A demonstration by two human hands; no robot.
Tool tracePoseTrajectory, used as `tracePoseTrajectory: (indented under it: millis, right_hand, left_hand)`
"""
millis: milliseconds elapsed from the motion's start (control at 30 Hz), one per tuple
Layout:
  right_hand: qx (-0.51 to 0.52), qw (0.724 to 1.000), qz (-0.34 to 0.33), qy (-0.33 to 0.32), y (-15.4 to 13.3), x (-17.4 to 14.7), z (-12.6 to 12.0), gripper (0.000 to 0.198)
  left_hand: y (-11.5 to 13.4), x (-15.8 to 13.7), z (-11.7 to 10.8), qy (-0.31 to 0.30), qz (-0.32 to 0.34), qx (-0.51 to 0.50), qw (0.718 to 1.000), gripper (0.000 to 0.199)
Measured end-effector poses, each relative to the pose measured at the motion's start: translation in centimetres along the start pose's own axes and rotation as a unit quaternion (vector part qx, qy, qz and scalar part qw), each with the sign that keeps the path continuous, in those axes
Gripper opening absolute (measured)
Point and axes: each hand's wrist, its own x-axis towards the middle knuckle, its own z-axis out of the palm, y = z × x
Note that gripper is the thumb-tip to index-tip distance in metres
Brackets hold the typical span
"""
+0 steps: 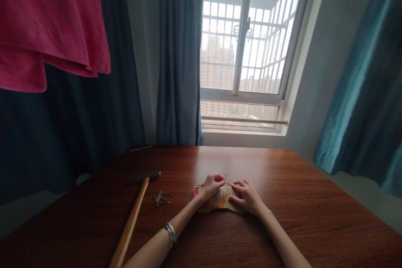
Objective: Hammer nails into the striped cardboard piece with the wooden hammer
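Observation:
On the table lies a thin, pale tan piece, board-like, with many small dark holes or dots (224, 197). A pinkish-red patch shows at its left end, and its near edge looks uneven. My left hand (212, 185) is over its far left part, thumb and fingers pinched on a thin metal nail (225, 176) that stands upright. The nail's lower end is hidden by the fingers. My right hand (246, 196) rests on the right part of the piece, thumb and fingers apart, pressing on its surface. A metal bracelet is on my left wrist.
A hammer (133, 217) with a wooden handle lies left of my left arm. Several loose nails (162, 197) lie between it and the tan piece. The brown wooden table (298, 209) reaches towards a window (245, 50). A pink cloth (53, 25) hangs at upper left, before dark curtains.

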Motion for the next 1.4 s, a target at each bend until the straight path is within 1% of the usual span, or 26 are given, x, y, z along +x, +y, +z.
tracePoseTrajectory:
  millis: [367, 500, 667, 767, 900, 1067, 1267, 1400]
  right_hand:
    - [0.045, 0.998, 0.029, 0.015, 0.7, 0.2, 0.8, 0.046]
    - [0.059, 0.998, 0.032, 0.013, 1.0, 0.2, 0.9, 0.047]
    - [0.071, 0.997, 0.034, 0.014, 1.2, 0.2, 1.0, 0.047]
    - [0.076, 0.996, 0.033, 0.016, 1.2, 0.2, 0.9, 0.047]
    - [0.081, 0.996, 0.032, 0.02, 1.1, 0.1, 0.9, 0.047]
    - [0.081, 0.996, 0.033, 0.019, 0.9, 0.1, 0.8, 0.047]
    - [0.074, 0.996, 0.04, 0.015, 0.7, 0.1, 0.6, 0.047]
    - [0.07, 0.997, 0.042, 0.015, 0.7, 0.1, 0.6, 0.047]
  left_hand:
    - [-0.4, -0.3, 0.0, -0.02, 0.013, 0.014, 1.0, 0.026]
    - [-0.6, -0.3, -0.1, -0.03, 0.015, 0.036, 0.999, 0.025]
    - [-0.6, -0.4, -0.1, -0.044, 0.014, 0.037, 0.998, 0.025]
    - [-0.6, -0.5, -0.3, -0.035, 0.022, 0.047, 0.998, 0.024]
    - [-0.4, -0.8, -0.9, -0.012, 0.029, 0.091, 0.995, 0.023]
    - [0.1, -1.1, -1.3, -0.019, 0.022, 0.112, 0.993, 0.023]
    - [0.2, -1.0, -1.1, -0.012, 0.032, 0.106, 0.994, 0.023]
    - [0.2, -0.9, -0.9, -0.019, 0.024, 0.117, 0.993, 0.024]
